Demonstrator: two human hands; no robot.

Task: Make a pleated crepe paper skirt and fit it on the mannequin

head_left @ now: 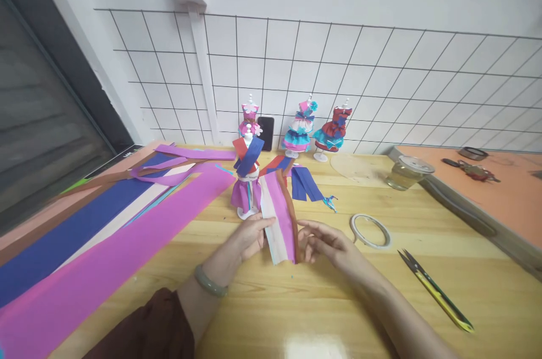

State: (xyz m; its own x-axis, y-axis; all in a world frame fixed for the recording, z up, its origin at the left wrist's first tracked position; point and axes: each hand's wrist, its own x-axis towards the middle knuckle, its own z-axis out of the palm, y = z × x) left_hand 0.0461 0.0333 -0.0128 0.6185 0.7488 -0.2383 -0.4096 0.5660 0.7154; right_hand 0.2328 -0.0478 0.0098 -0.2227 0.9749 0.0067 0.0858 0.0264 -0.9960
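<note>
A layered strip of white, purple and brown paper [283, 218] hangs over the wooden table in front of me. My left hand [253, 236] pinches its white left edge, thumb on top. At the brown right edge is my right hand [324, 243], its fingers curled and partly apart; whether they grip the edge cannot be made out. Just behind my left hand stands a small mannequin [246, 189] with a crossed red and blue top and a purple skirt. Blue strips [305, 184] lie behind the layered strip, to the right.
Long coloured paper strips [139, 235] cover the left side. Three dressed mannequins, one pink [249, 116], and a phone [266, 133] stand by the wall. On the right are a tape roll [371, 231], yellow snips [438, 291], a lidded cup [409, 171] and an orange board [486, 195].
</note>
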